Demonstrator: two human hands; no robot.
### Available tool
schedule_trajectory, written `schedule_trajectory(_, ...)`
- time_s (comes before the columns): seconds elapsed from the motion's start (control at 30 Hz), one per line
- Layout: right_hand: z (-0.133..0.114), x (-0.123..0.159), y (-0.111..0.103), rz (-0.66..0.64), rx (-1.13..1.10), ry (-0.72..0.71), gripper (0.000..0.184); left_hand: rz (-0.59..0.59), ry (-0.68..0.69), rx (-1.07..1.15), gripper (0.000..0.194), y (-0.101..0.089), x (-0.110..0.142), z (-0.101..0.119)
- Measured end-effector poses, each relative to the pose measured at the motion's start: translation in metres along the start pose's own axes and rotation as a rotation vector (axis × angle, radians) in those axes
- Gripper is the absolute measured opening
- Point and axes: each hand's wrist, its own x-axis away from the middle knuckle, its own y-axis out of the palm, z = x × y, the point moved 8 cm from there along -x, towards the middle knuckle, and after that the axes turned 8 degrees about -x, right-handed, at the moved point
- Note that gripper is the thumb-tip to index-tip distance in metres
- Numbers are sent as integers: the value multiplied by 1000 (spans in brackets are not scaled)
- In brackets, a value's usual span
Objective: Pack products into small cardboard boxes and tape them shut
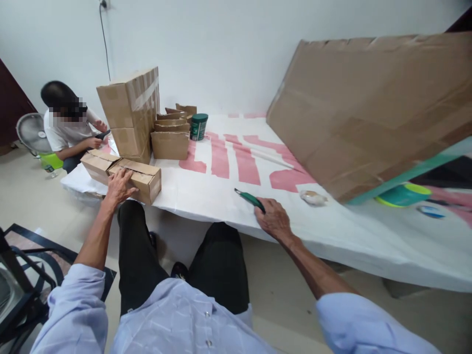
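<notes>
I have the left hand (118, 187) reaching forward from the lower left, palm down on the small carton (143, 181), its fingers slightly spread and draped across the top. The right hand (273, 217) comes in from the lower right, its forearm slanting across the front edge of the counter (206, 199); its fingers are curled around the green-handled tool (250, 198), gripping the handle, with the dark tip pointing up and to the left, away from the body. I see the tool over the counter near that front edge; whether it touches the surface I cannot tell.

The small carton stands right along the front edge, with a second carton (96, 164) just beside its left end and a tall stack of cartons (121, 108) behind. Upright cardboard pieces (170, 146) and a green tub (199, 129) stand farther back. Between the small carton and the tool I have a broad stretch of surface to move across. On my right, a large tilted carton (368, 113) narrows the room, and a pale lump (313, 198) lies between its lower corner and the right hand
</notes>
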Motion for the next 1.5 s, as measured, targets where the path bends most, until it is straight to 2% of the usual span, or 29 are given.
schedule_trajectory(0.1, 1, 0, 1, 0, 7, 3, 39, 44, -5, 17, 66, 3, 1, 15)
schedule_trajectory(0.17, 1, 0, 1, -1, 4, 7, 40, 69, -1, 36, 64, 6, 3, 36)
schedule_trajectory(0.23, 0, 0, 0, 1, -2, 7, 39, 99, -2, 59, 62, 9, 8, 67)
schedule_trajectory(0.33, -2, 0, -3, 4, -19, 3, 37, 136, 7, 123, 62, 13, 22, 124)
schedule_trajectory(0.4, -3, 0, -5, 0, -37, -4, 37, 158, 93, 207, 67, 10, 31, 161)
schedule_trajectory(0.43, -4, 0, -5, -4, -45, -9, 37, 184, 132, 254, 70, 6, 35, 172)
schedule_trajectory(0.5, -5, 1, -5, -10, -54, -13, 37, 266, 141, 352, 75, -5, 36, 170)
schedule_trajectory(0.57, -4, 1, -4, -14, -51, -12, 37, 341, 58, 469, 84, -11, 29, 140)
schedule_trajectory(0.6, -3, 1, -4, -16, -47, -9, 37, 341, 20, 548, 91, -9, 21, 121)
schedule_trajectory(0.67, -1, 1, -2, -22, -39, -5, 37, 220, -19, 770, 111, 11, 1, 88)
schedule_trajectory(0.77, 1, 1, 0, -26, -31, -10, 38, -100, 4, 1015, 135, 56, -22, 72)
schedule_trajectory(0.87, 3, 2, 0, -15, -30, -27, 37, -277, 69, 1132, 141, 86, -29, 83)
schedule_trajectory(1.0, 7, 5, -1, -15, -42, -33, 37, -365, 245, 1274, 129, 97, -22, 118)
schedule_trajectory(1.1, 11, 6, 0, -31, -46, -20, 37, -241, 268, 1273, 129, 93, -12, 136)
schedule_trajectory(1.23, 15, 9, -1, -52, -42, 13, 38, -15, 220, 1089, 139, 77, 11, 160)
schedule_trajectory(1.37, 16, 9, -2, -86, -36, 46, 40, 49, 225, 964, 141, 53, 29, 184)
schedule_trajectory(1.43, 14, 8, -3, -94, -32, 50, 40, 63, 232, 937, 140, 46, 32, 187)
schedule_trajectory(1.5, 12, 8, -4, -95, -29, 51, 40, 63, 236, 946, 138, 47, 32, 185)
